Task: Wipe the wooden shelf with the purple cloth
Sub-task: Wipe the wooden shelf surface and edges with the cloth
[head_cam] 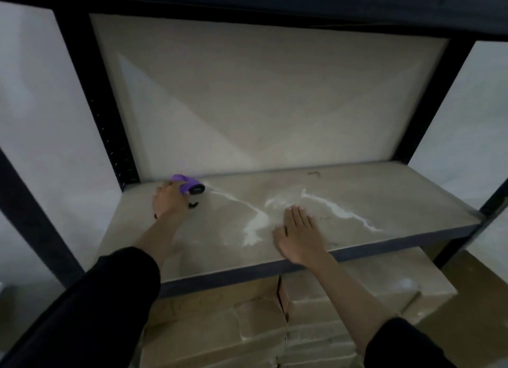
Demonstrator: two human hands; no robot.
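The wooden shelf (390, 191) is a pale board in a dark metal rack, streaked with white wet or powdery trails (255, 224) across its middle. My left hand (168, 204) is at the board's back left corner, shut on a purple item (184, 184) with a black nozzle-like end; whether it is a cloth or a sprayer I cannot tell. My right hand (299, 235) lies flat, palm down, near the front edge beside the white trails and holds nothing.
Dark uprights stand at the left (110, 125) and right (428, 114) of the bay, with a pale back panel between them. Stacked cardboard boxes (220, 326) fill the level below. A small brown mark (313, 173) lies at the back of the board.
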